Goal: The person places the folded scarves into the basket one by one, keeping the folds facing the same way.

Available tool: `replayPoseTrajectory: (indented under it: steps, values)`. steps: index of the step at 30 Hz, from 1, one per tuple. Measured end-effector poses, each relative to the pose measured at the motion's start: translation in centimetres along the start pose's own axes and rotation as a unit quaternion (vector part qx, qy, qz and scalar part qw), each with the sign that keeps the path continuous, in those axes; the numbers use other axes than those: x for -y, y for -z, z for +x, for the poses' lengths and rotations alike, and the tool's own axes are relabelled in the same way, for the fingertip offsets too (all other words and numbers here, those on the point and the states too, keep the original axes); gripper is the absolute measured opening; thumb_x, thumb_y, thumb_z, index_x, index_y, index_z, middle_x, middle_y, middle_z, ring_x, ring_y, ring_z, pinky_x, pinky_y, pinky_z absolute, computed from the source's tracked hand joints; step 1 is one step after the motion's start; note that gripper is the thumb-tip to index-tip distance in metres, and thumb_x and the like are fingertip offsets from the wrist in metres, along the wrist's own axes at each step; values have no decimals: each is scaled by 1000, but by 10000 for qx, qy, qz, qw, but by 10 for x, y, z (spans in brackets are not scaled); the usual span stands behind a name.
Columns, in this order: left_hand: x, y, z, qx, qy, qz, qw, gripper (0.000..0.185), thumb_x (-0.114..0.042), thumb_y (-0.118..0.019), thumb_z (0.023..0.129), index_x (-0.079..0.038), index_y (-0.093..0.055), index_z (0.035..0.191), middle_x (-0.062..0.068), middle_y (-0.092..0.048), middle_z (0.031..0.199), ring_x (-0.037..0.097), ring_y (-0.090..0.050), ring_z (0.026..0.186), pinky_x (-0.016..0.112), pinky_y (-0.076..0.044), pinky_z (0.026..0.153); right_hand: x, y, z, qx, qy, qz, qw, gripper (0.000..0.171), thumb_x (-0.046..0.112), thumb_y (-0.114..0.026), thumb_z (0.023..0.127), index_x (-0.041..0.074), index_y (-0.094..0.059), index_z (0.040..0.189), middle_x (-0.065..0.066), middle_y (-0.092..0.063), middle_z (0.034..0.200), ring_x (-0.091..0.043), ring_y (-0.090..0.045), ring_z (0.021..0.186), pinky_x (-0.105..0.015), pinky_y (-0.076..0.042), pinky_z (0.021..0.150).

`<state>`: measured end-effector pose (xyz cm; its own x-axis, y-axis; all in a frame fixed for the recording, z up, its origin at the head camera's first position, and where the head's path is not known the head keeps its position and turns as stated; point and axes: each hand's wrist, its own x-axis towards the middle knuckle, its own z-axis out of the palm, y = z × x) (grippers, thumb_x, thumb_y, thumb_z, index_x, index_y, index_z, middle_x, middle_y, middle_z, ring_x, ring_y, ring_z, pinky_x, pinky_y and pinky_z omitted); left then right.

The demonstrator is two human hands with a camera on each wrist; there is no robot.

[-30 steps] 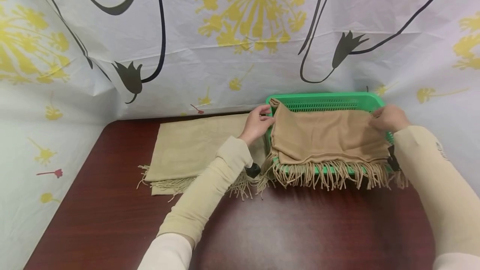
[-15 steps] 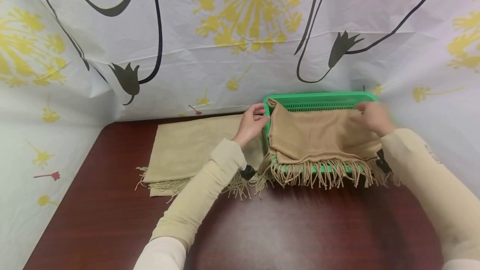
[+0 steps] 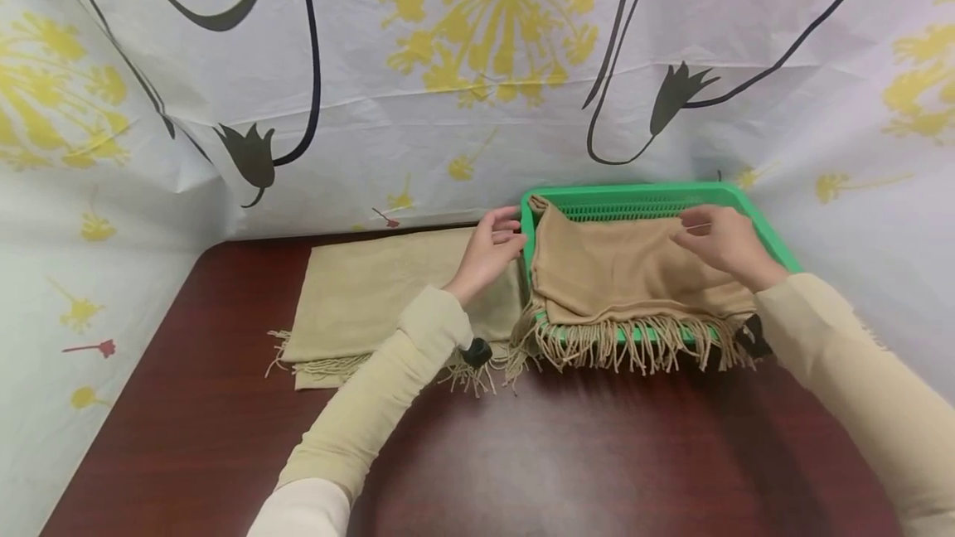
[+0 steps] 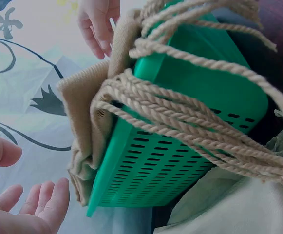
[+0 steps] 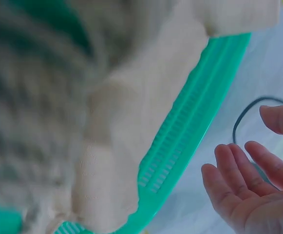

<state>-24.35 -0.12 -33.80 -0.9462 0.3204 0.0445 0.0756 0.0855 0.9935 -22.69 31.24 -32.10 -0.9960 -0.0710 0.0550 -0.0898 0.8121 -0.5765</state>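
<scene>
A tan fringed scarf (image 3: 619, 268) lies folded in a green plastic basket (image 3: 772, 243), its tassels hanging over the basket's front rim. Above the scarf's right part hovers my right hand (image 3: 724, 243), fingers loosely bent and holding nothing. My left hand (image 3: 488, 251) is by the basket's left edge, over a paler beige scarf, with its fingers apart and nothing in them. In the left wrist view the left hand (image 4: 29, 204) shows a gap from the basket wall (image 4: 151, 165). The right wrist view has the right hand (image 5: 253, 185) beyond the basket's rim.
The beige fringed scarf (image 3: 373, 297) lies folded flat on the dark red table (image 3: 477, 454), left of the basket. A white patterned sheet (image 3: 418, 131) hangs behind the table and along its sides.
My right hand has let go of the tan scarf's right end and moved left above it. My left hand has drawn slightly left, away from the scarf's left corner.
</scene>
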Motion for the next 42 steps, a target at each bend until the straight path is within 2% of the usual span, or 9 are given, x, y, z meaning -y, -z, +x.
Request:
replayPoseTrajectory:
  steps: [3,7,10,17,21,25,30,36,42]
  values:
    - [-3,3,-8,-4,11,51,10000,45,-6,-50,89,-5,-35,132,16,-43,123,26,-45,110,32,-46,82,8,-8,-2,40,132,-59,9999,45,21,-55,87,-11,-46,118,-32,-48,115,-43,-51,100,-49,-43,81]
    - [11,9,-7,-24,-155,184,9997,45,-11,-53,88,-10,-37,131,10,-45,121,22,-47,108,30,-47,79,19,-16,-6,71,364,-439,9983,44,25,-55,87,-6,-51,118,-26,-55,110,-38,-56,96,-46,-46,77]
    - [21,15,-8,-52,-389,402,9984,46,-14,-54,88,-11,-37,130,8,-46,120,20,-48,107,30,-47,78,25,-20,-10,158,601,-523,9967,46,28,-55,87,-5,-50,120,-24,-57,109,-36,-57,95,-44,-47,76]
    - [-5,27,-39,85,-514,755,9958,50,-11,-53,89,-2,-31,132,17,-43,124,29,-45,111,35,-42,87,33,-33,-16,175,942,489,9942,42,12,-58,86,-13,-46,118,-32,-50,112,-43,-52,97,-49,-45,79]
    - [7,37,-40,6,-662,874,9940,50,-12,-56,87,-6,-34,132,14,-45,122,27,-46,109,33,-43,87,40,-40,-20,6,1064,696,9919,38,6,-59,84,-15,-48,113,-33,-51,110,-43,-53,94,-48,-45,79]
    - [21,47,-42,-176,-712,1032,9920,50,-13,-58,85,-10,-36,131,11,-46,121,24,-47,109,33,-44,86,47,-50,-26,-167,1223,781,9893,34,7,-60,83,-14,-52,109,-31,-55,105,-40,-56,91,-47,-46,78]
    - [27,58,-52,-284,-714,1083,9911,51,-11,-58,84,-8,-36,130,12,-45,121,23,-46,109,36,-44,86,54,-62,-34,-229,1309,947,9866,35,8,-61,83,-14,-52,109,-31,-55,103,-40,-56,90,-46,-46,78]
    - [17,64,-71,-286,-835,1137,9896,53,-5,-57,85,-5,-33,132,15,-42,123,26,-44,111,39,-44,86,63,-72,-43,-433,1572,1047,9810,34,4,-63,80,-13,-53,108,-29,-57,100,-38,-57,89,-46,-46,79]
    - [0,65,-94,-327,-977,1434,9843,54,2,-55,84,3,-30,131,20,-40,121,34,-42,112,43,-43,85,72,-81,-51,-889,2123,1098,9669,30,-4,-65,76,-12,-57,103,-25,-60,95,-33,-59,86,-41,-47,77]
